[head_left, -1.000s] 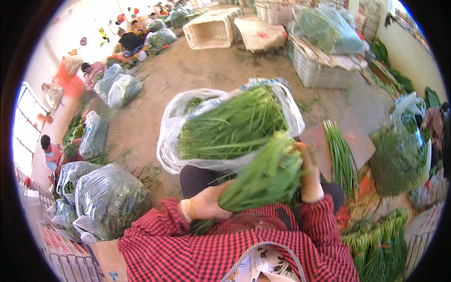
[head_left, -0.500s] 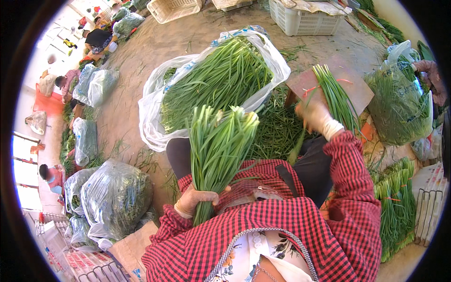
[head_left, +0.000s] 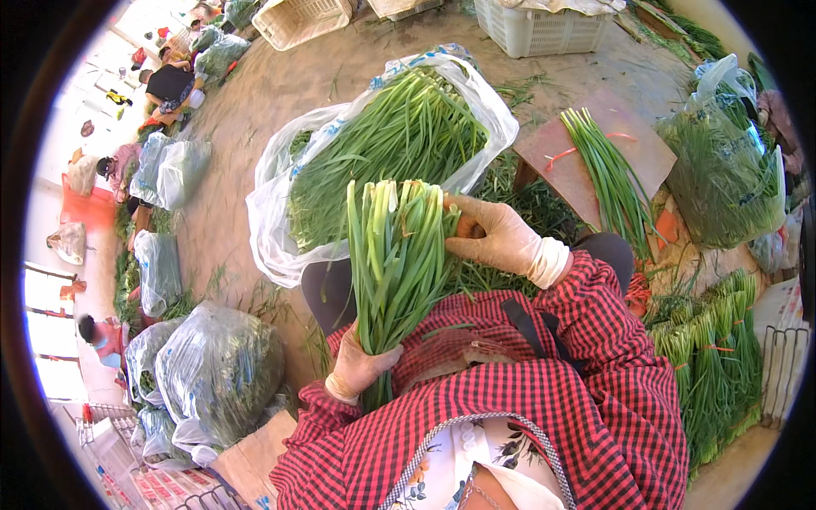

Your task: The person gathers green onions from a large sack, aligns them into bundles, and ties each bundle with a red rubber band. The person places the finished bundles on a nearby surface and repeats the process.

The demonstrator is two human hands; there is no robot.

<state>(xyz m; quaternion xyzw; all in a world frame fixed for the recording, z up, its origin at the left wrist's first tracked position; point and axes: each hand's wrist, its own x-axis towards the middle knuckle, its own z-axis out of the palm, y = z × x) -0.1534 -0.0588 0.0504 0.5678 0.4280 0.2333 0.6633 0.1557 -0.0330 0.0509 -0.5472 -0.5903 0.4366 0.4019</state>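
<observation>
Upright before my chest stands a thick bunch of garlic chives [head_left: 393, 263], pale cut ends on top. My left hand [head_left: 364, 365], gloved, is closed around its lower part. At the top right of the bunch, my gloved right hand [head_left: 501, 240] pinches at the stalks near the cut ends, thumb and forefinger close together. To the right, a smaller bunch of garlic chives [head_left: 603, 161] lies across a low wooden board [head_left: 650, 157], over a red tie [head_left: 561, 156]. Ahead, a white plastic bag [head_left: 270, 200] gapes around a big heap of loose chives [head_left: 391, 140].
Tied bundles of chives [head_left: 714, 374] stand at my lower right. A full clear bag [head_left: 722, 183] sits beyond the board; more stuffed bags [head_left: 221, 374] are at the left. White crates [head_left: 544, 32] stand at the back. Several people work along the left wall.
My right hand has moved left from beside the board to the top of the held bunch. The left hand keeps its grip, and the bunch has shifted slightly.
</observation>
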